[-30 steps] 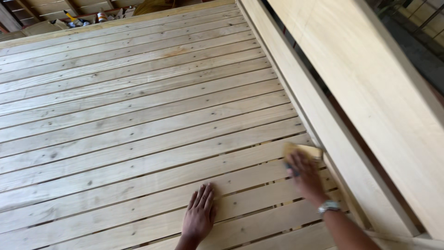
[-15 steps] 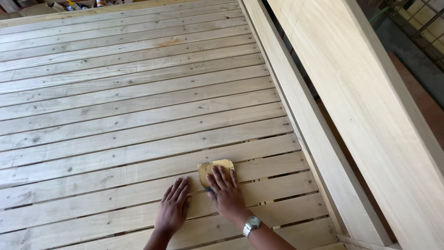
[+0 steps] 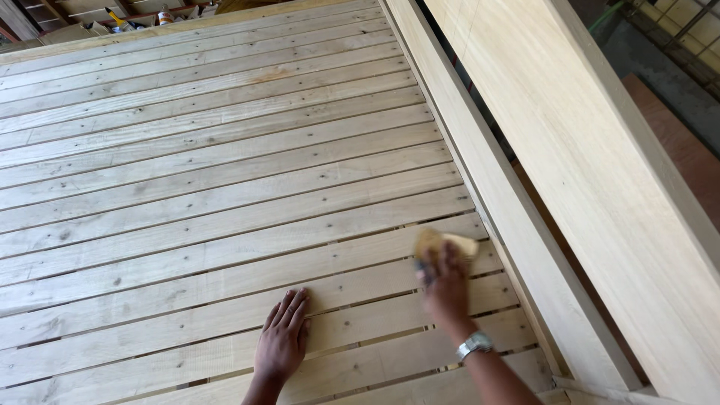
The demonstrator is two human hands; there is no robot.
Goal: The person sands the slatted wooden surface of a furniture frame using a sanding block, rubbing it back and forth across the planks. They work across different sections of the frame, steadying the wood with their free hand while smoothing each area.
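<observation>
The right hand (image 3: 446, 289) presses a small tan sanding pad (image 3: 444, 244) flat against the slatted wooden panel (image 3: 225, 172), fingers closed over the pad's near edge. The pad is a pale yellowish-brown, roughly rectangular with one rounded corner; it is blurred, so its surface texture cannot be made out. It lies on a slat close to the panel's right edge, just beside the long side rail (image 3: 510, 225) that borders the panel there. A metal wristwatch (image 3: 474, 345) sits on the right wrist.

The left hand (image 3: 283, 339) lies open and flat, palm down, fingers together and pointing away from the person, on a slat nearer the person than the pad and further from the side rail. It holds nothing.

The panel is made of light, unfinished boards running across the view, with knots, darker grain marks and narrow gaps between them. Beyond the side rail, a broad, smooth, pale board (image 3: 600, 172) stands at a slant. At the panel's far edge, small cans and clutter (image 3: 139, 16) sit on shelving.
</observation>
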